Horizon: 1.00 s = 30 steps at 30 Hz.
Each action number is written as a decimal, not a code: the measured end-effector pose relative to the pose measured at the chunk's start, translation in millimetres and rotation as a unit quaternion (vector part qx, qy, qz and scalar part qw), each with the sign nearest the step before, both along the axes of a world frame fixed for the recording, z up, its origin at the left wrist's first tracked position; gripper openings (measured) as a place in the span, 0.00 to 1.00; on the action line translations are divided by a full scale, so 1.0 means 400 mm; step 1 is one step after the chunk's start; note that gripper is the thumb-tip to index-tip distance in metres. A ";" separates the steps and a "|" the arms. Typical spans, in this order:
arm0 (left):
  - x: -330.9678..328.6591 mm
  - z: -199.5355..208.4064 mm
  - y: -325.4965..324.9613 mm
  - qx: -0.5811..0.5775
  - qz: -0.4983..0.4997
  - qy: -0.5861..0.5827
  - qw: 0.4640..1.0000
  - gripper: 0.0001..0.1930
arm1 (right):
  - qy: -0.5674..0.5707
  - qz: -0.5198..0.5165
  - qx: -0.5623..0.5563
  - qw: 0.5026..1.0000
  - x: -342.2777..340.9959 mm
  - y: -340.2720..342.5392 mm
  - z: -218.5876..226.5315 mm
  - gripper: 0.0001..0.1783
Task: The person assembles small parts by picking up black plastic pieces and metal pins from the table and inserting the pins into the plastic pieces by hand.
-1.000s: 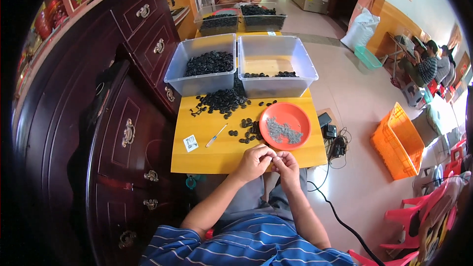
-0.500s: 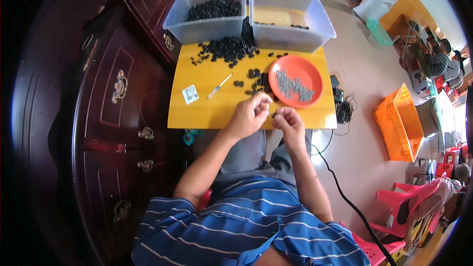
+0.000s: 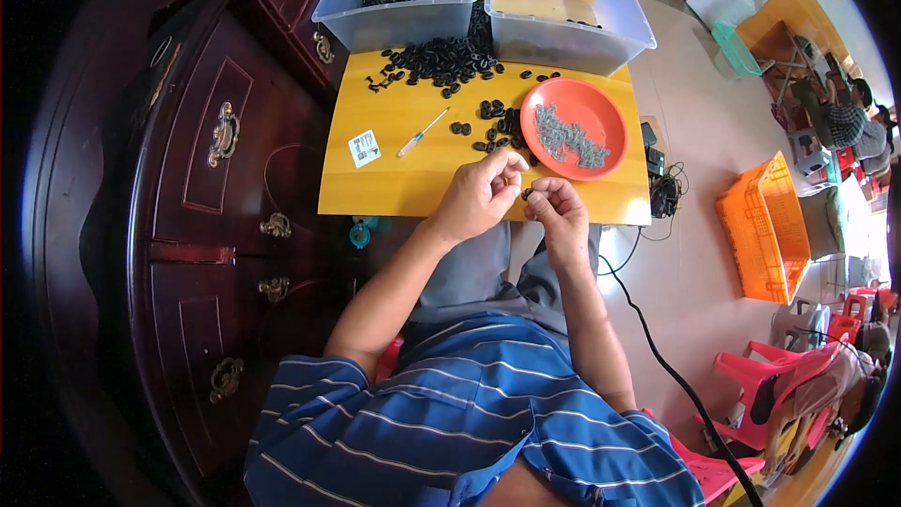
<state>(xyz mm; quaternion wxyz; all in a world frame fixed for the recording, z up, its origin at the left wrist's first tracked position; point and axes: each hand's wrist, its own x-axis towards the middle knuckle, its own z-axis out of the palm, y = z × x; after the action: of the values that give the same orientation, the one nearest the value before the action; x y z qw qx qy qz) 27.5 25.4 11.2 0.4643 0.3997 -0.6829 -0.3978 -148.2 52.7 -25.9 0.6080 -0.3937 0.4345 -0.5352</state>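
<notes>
Over the near edge of the yellow table [image 3: 375, 190], both hands are raised close together with a small gap between them. My left hand [image 3: 477, 197] is closed in a pinch; whatever lies between its thumb and fingers is too small to make out. My right hand [image 3: 563, 221] pinches a small black oval piece [image 3: 527, 194] between thumb and fingertips. Just beyond them lies a loose group of black oval pieces [image 3: 502, 124]. Beside that group, a round orange-red plate [image 3: 610, 127] holds a heap of small grey metal parts [image 3: 568, 139].
A pen [image 3: 422, 133] and a square white label [image 3: 364, 148] lie left of my hands. Farther back are a pile of black pieces [image 3: 441, 64] and two clear plastic bins [image 3: 404, 26]. Dark wooden drawers [image 3: 221, 197] flank the left; an orange crate [image 3: 765, 225] stands rightward.
The view has shifted, so the table and bins sit higher in the picture. Both hands stay pinched near each other, with the black piece still in my right fingers.
</notes>
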 end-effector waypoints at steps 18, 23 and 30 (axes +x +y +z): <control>-0.010 0.000 -0.011 0.009 0.004 -0.014 1.000 0.10 | -0.032 -0.021 0.003 0.999 0.000 -0.014 -0.006 0.08; -0.005 -0.002 0.007 0.011 0.035 -0.063 0.997 0.08 | 0.022 -0.024 -0.004 0.999 0.012 -0.004 -0.002 0.05; -0.027 0.009 0.023 0.021 0.000 -0.071 0.997 0.11 | 0.011 -0.037 -0.007 0.999 0.000 0.022 -0.016 0.06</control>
<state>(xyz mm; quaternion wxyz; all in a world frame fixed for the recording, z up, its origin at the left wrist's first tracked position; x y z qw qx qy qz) 16.6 34.8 14.7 0.4064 0.4362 -0.7058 -0.3825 -148.3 61.5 -32.1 0.5800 -0.3874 0.4521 -0.5560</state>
